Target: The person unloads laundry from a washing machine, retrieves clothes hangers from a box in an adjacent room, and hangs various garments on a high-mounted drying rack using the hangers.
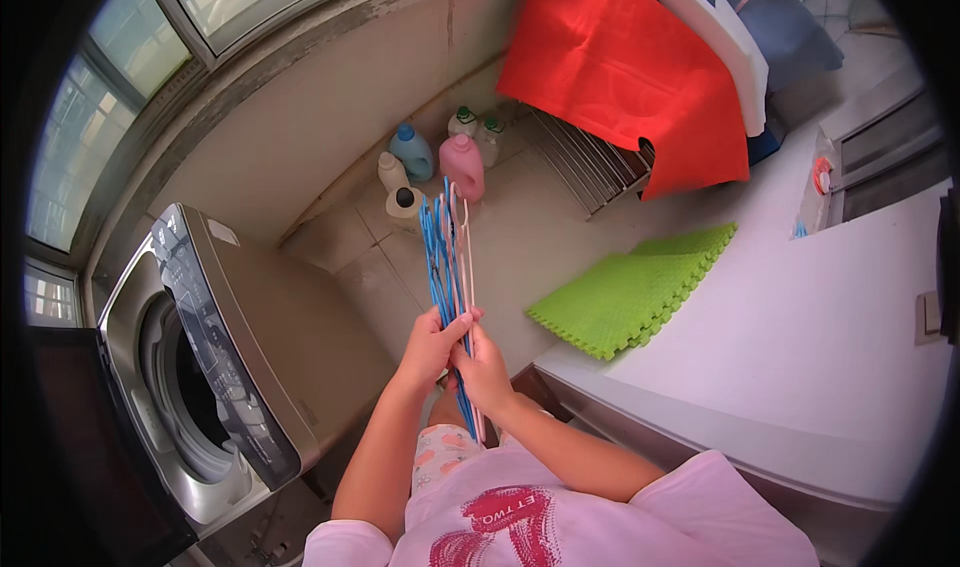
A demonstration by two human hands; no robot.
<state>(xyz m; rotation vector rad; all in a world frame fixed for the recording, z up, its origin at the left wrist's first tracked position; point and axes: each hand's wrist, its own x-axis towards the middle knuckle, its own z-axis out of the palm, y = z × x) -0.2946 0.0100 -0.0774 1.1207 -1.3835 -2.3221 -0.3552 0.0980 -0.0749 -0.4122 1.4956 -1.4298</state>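
Observation:
Both hands grip one bundle of thin clothes hangers, held upright before my body. The blue hangers [442,267] lie on the left side of the bundle and the pale pink hangers [466,267] on the right, their hooks at the far end. My left hand [433,346] closes around the blue side. My right hand [482,368] wraps the pink side, its fingers close against the left ones. The lower ends of the hangers reach down to my patterned shorts. Some fingers are hidden behind the bundle.
A top-loading washing machine [322,342] with its lid raised stands left. Detergent bottles, one pink [462,168] and one blue [411,151], stand by the wall. Right are green foam mats [630,289] and a metal rack [577,162] under a red cover [622,72].

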